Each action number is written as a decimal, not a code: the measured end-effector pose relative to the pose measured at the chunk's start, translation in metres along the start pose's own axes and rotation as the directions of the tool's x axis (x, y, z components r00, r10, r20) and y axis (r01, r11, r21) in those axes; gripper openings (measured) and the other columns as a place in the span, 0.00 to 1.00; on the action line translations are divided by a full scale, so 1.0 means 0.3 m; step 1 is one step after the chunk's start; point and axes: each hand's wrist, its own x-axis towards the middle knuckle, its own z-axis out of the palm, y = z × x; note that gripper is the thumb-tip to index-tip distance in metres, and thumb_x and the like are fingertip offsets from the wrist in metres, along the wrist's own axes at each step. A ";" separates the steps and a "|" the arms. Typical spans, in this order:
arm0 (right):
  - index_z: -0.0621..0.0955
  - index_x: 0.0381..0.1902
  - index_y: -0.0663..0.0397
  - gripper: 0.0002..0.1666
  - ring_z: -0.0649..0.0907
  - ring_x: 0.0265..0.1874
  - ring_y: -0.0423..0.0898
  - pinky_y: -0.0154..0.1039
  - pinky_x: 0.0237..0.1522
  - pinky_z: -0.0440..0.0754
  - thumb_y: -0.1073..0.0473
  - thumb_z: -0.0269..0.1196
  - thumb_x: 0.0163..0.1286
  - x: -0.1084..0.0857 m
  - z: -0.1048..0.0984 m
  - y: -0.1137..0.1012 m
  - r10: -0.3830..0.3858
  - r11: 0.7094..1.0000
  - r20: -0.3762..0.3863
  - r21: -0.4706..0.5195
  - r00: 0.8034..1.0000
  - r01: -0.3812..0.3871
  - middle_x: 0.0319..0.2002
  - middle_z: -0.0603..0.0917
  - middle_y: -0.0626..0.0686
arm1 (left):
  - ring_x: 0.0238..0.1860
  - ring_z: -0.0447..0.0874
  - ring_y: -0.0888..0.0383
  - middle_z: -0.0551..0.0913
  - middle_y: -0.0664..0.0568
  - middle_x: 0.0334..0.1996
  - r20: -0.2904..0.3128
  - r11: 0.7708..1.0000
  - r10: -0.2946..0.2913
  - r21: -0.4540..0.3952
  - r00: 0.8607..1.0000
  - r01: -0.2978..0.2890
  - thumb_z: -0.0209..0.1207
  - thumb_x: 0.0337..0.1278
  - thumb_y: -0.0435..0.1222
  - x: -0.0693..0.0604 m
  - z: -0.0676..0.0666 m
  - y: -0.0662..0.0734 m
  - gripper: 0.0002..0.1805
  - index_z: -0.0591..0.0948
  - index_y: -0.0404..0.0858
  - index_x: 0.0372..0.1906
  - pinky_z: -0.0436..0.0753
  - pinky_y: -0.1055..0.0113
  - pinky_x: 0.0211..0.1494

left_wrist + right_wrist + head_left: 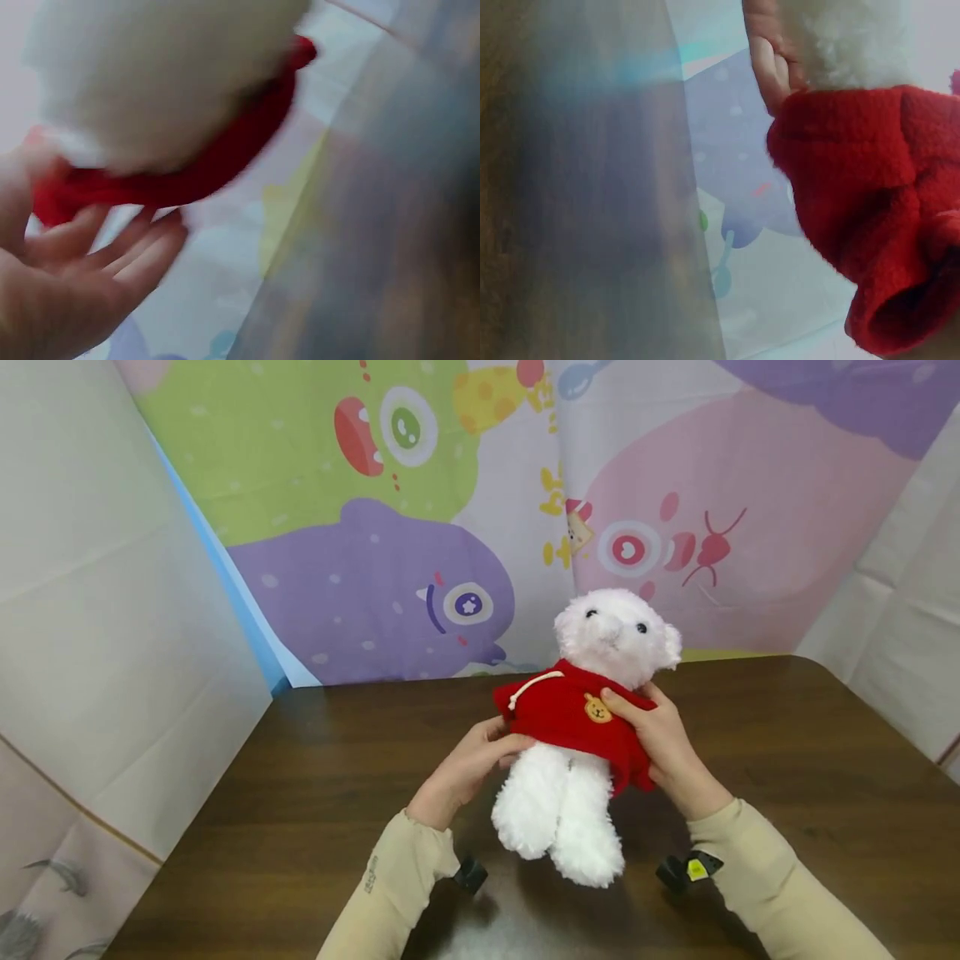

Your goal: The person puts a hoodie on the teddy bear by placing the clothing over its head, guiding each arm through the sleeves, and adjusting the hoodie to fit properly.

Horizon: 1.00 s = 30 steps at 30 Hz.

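A white plush teddy bear [611, 635] in a red hoodie [551, 714] is held up in front of the person, tilted, its face toward the head view. The hoodie has a cream drawstring and a small bear patch [597, 708]. At the hoodie's lower hem, the left hand [476, 760] holds the bear with its thumb in front. The right hand [667, 743] grips the bear's other side, thumb on the hoodie near the patch and fingers hidden behind. Blurred left-hand fingers [142, 255] show beside the red hem in the left wrist view.
Below the bear lies a dark brown wooden table [337, 793]. Behind it hangs a cloth backdrop [315, 585] with cartoon monsters. Pale panels [97, 568] stand on both sides. Black wrist devices [470, 875] show at both beige sleeves [397, 885].
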 end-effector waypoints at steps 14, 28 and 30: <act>0.64 0.56 0.48 0.29 0.78 0.37 0.38 0.32 0.37 0.81 0.50 0.61 0.61 -0.007 0.015 0.000 -0.024 0.998 -0.079 0.055 0.997 0.028 0.43 0.74 0.47 | 0.30 0.79 0.56 0.83 0.46 0.29 -0.268 0.700 0.396 0.707 0.878 -0.100 0.56 0.48 0.31 0.004 0.050 -0.023 0.08 0.77 0.35 0.36 0.75 0.68 0.31; 0.63 0.58 0.51 0.34 0.80 0.35 0.37 0.35 0.37 0.81 0.45 0.61 0.59 0.022 -0.026 0.047 0.056 0.994 -0.007 -0.090 0.998 -0.057 0.41 0.76 0.45 | 0.34 0.79 0.56 0.82 0.45 0.34 -0.220 0.876 0.274 0.460 0.936 -0.148 0.55 0.51 0.27 -0.024 -0.029 0.050 0.08 0.79 0.35 0.38 0.78 0.65 0.40; 0.62 0.61 0.54 0.38 0.80 0.35 0.38 0.35 0.38 0.81 0.43 0.61 0.59 0.024 -0.025 0.066 0.098 0.984 0.022 -0.152 0.995 -0.093 0.42 0.76 0.47 | 0.33 0.79 0.56 0.82 0.44 0.33 -0.252 0.879 0.299 0.448 0.920 -0.163 0.53 0.53 0.26 -0.020 -0.025 0.043 0.08 0.80 0.34 0.38 0.79 0.66 0.40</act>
